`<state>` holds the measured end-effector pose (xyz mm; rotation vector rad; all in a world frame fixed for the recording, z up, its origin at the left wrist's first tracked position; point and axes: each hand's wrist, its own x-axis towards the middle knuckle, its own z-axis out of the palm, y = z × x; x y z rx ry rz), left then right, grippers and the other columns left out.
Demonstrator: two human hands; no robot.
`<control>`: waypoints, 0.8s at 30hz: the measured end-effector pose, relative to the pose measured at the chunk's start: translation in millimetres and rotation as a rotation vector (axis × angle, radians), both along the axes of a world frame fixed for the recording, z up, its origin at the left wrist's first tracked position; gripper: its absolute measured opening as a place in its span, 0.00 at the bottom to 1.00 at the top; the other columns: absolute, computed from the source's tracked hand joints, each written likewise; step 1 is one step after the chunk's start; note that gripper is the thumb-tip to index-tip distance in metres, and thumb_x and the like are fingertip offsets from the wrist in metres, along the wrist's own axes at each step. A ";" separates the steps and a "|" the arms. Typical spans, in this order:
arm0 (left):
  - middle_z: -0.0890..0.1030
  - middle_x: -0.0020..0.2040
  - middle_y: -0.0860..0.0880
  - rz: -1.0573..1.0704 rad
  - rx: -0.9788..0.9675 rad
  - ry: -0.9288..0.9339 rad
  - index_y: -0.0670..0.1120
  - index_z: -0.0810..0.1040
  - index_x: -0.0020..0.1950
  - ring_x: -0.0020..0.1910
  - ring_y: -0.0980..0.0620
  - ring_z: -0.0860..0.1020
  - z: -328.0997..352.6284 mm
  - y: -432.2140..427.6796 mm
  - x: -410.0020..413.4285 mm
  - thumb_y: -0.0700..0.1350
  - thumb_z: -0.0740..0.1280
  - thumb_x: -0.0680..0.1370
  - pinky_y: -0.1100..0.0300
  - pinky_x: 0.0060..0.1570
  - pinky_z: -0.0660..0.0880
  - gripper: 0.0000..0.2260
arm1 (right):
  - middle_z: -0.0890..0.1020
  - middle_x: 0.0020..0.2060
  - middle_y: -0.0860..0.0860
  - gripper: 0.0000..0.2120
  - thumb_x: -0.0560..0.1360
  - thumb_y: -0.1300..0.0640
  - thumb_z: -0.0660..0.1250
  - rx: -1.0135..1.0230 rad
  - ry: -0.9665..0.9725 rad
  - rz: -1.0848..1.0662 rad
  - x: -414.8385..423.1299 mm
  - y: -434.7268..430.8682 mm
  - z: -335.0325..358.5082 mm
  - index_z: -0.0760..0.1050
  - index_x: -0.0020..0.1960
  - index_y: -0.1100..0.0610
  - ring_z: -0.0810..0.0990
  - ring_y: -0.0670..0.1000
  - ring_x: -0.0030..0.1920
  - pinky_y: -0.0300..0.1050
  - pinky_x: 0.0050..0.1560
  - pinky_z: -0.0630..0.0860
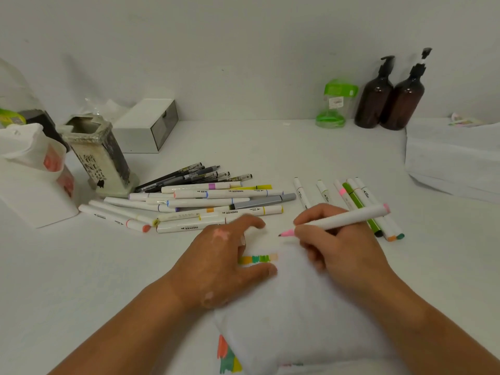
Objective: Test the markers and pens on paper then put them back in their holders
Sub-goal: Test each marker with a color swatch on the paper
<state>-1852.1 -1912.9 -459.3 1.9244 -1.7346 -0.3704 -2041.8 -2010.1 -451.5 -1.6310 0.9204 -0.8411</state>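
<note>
My right hand (341,244) grips a white marker with a pink tip (349,217), tip pointing left just above the white paper (297,307). My left hand (224,261) rests flat on the paper's left edge, fingers spread around a row of coloured test swatches (258,259). A pile of white markers (205,207) and several black pens (194,175) lies behind my left hand. A few more markers (359,204) lie behind my right hand. A square patterned holder (100,155) and a white holder (35,182) stand at the left.
A white box (146,125) sits behind the holders. Two brown pump bottles (389,101) and a green-capped clear container (335,104) stand by the back wall. A white stack (454,161) lies at the right. More colour marks (227,355) show at the paper's lower left.
</note>
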 end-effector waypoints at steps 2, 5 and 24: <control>0.71 0.31 0.54 0.042 -0.087 0.155 0.59 0.69 0.57 0.31 0.57 0.71 2.4 -1.6 1.3 0.50 0.71 0.74 0.67 0.32 0.67 0.16 | 0.79 0.27 0.53 0.07 0.73 0.63 0.73 0.071 -0.148 -0.043 -3.8 -4.7 4.1 0.80 0.40 0.53 0.75 0.49 0.26 0.39 0.24 0.71; 0.75 0.35 0.55 0.147 -0.159 0.458 0.55 0.68 0.53 0.31 0.57 0.70 4.7 -4.0 4.0 0.46 0.61 0.78 0.67 0.30 0.69 0.07 | 0.79 0.28 0.53 0.06 0.75 0.61 0.73 0.078 -0.223 -0.069 -8.4 -8.8 6.9 0.80 0.40 0.55 0.75 0.49 0.26 0.39 0.25 0.71; 0.83 0.45 0.59 0.067 -0.188 0.397 0.64 0.77 0.52 0.43 0.50 0.79 6.8 0.0 -2.8 0.62 0.67 0.71 0.57 0.40 0.77 0.12 | 0.79 0.29 0.55 0.02 0.69 0.57 0.72 0.168 -0.359 0.107 -8.1 -5.4 12.5 0.82 0.38 0.54 0.74 0.51 0.26 0.40 0.25 0.70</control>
